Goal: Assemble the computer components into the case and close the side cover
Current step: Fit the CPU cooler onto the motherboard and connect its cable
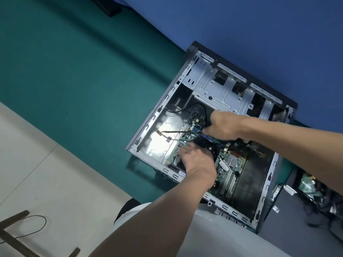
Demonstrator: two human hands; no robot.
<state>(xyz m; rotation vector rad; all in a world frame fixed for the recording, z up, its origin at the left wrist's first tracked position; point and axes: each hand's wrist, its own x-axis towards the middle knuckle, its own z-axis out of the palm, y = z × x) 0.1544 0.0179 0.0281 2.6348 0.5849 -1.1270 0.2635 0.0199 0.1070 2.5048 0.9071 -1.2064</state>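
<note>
Head view: both our hands, left and right, pressed the cooler onto the board in the case, grips unclear; fastening seemed next.

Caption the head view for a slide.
Both hands, left hand and right hand, work over the motherboard inside the open computer case.
</note>
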